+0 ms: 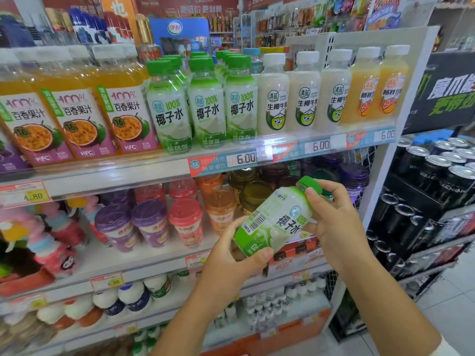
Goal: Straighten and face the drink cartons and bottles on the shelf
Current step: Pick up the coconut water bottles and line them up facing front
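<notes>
Shop aisle, with pale floor tiles [452, 291] at far right. White shelf unit. Landmark is the clear price rail [115, 173] on the upper shelf.

Above the rail, left to right:
- passion fruit juice bottles [77, 111], labels read "100%" and "NFC"
- green-capped coconut water bottles [207, 106], "100%" facing out
- white-capped milky bottles [273, 98], cow drawn on the label
- orange drink bottles [367, 93]

On the rail, a price tag [245, 158] reads "6.00", and more tags to its right read the same. Just below the rail's left end, a yellow tag [33, 196] reads "4.80".

Below the rail are lidded cups [185, 222] in purple, red and orange. Beyond the rail's right end are stacked black cans [434, 173].

The held bottle [275, 222] is coconut water. It is off the shelf, below the rail and in front of the cups, tilted with the cap up and to the right. The barcode and "100%" are showing. The left hand [231, 255] has its grip curled round the base. The right hand [331, 222] has its grip closed round the neck, with the thumb at the green cap.
</notes>
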Demonstrator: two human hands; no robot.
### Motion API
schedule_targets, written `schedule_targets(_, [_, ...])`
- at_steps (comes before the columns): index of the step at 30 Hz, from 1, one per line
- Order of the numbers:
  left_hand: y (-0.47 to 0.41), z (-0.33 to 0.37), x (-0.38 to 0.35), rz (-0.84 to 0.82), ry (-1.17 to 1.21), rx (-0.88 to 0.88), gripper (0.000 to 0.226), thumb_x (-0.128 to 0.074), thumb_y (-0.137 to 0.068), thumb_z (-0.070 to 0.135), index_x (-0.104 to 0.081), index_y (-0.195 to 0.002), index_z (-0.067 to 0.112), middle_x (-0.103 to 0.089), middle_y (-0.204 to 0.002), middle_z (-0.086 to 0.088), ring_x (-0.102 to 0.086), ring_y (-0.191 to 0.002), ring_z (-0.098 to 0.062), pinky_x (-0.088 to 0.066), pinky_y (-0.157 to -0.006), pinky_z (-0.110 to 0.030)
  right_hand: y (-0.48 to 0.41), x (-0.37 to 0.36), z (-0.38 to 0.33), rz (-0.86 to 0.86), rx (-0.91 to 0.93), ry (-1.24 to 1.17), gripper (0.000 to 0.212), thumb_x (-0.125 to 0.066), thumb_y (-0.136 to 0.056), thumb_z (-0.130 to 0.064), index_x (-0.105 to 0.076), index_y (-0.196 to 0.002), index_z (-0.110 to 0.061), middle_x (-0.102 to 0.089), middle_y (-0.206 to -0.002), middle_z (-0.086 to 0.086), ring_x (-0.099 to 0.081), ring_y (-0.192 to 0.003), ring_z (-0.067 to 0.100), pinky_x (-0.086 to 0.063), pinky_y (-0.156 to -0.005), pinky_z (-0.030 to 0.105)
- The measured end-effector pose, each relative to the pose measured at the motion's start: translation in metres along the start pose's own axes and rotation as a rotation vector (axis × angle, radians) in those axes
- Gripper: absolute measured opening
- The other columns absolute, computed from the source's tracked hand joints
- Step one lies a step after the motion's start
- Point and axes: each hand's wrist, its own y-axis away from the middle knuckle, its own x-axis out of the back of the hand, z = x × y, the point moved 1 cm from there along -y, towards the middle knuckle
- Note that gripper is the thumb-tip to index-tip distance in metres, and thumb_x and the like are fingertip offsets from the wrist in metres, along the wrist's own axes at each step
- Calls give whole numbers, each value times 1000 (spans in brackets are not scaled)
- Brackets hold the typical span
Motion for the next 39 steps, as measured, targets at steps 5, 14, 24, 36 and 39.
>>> schedule_targets(5, [-7,-1,4,-124,319,140,70,-79,-68,42,-54,-131,26,-67,-123,-10,-67,-106,-33,-60,-70,-33,0,2,2,-80,-24,-186,29,-57,-84,-15,-53,-113,-15,-72,-108,5,-69,-92,20,-58,-64,35])
schedule_targets(14, [-1,3,-1,89,-240,-100,68,-83,-75,32,-44,-125,55,-55,-116,35,-61,-105,5,-54,-88,-24,-4,1,5,34,-76,36,23,-65,-89,-20,-58,-111,-23,-71,-102,3,-71,-92,24,-60,-70,41])
schedule_targets(24, [-8,9,4,-53,-110,19,62,-83,-74,29,-51,-126,42,-67,-112,24,-65,-102,2,-55,-81,-23,-4,1,-2,-98,-47,-160,35,-56,-86,-12,-51,-121,-10,-70,-112,10,-69,-93,22,-60,-70,39])
schedule_targets(36, [-31,48,11,42,-436,-236,76,-86,-67,42,-40,-125,57,-58,-117,27,-59,-102,7,-51,-82,-19,-27,-21,-63,-126,89,129,35,-72,-69,-19,-57,-100,-13,-73,-90,14,-71,-78,27,-59,-64,42])
schedule_targets(39, [-44,89,22,32,-647,-366,65,-66,-69,70,-34,-125,65,-46,-126,40,-45,-116,17,-38,-94,-10,-39,-38,-104,-175,216,161,36,-72,-68,-19,-58,-100,-15,-75,-91,12,-72,-79,26,-60,-66,43])
